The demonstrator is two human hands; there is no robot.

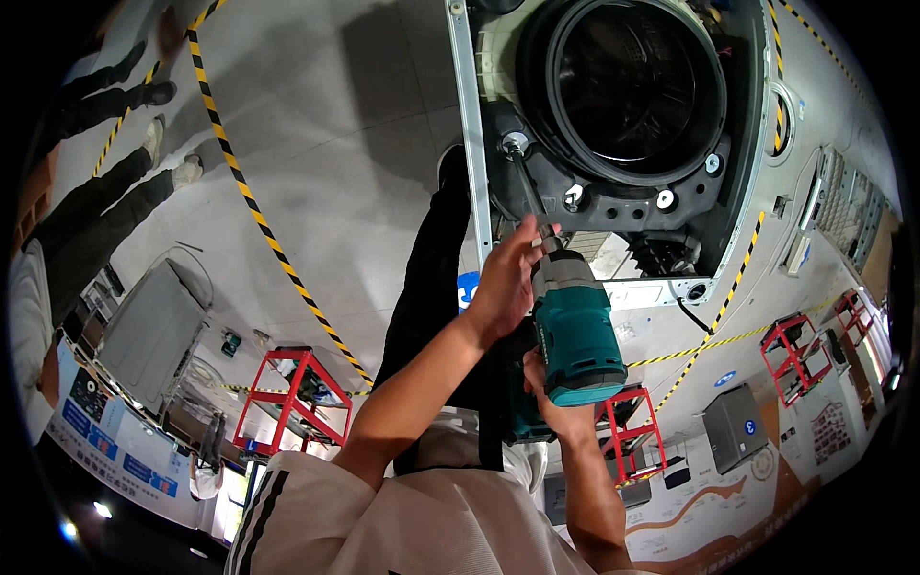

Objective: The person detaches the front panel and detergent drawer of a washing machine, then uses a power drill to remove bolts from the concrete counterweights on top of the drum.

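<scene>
My right hand [556,402] is wrapped around the handle of a teal and black cordless impact wrench [579,331]. From its nose a long metal extension bar [526,182] runs up and to the left. My left hand [508,283] closes its fingers around the bar close to the wrench's nose. The bar's far end meets a bolt recess [516,144] in the dark counterweight [628,209] below the round drum opening [628,81]. Other bolt points [665,199] show along that counterweight. The washing machine's metal cabinet [469,125] frames these parts, with its front off.
Black and yellow floor tape [251,201] runs down the left. Red stands [297,398] are behind me on both sides. A grey panel [153,331] lies at the left, near another person's legs [125,206]. A dark grey box [736,428] sits lower right.
</scene>
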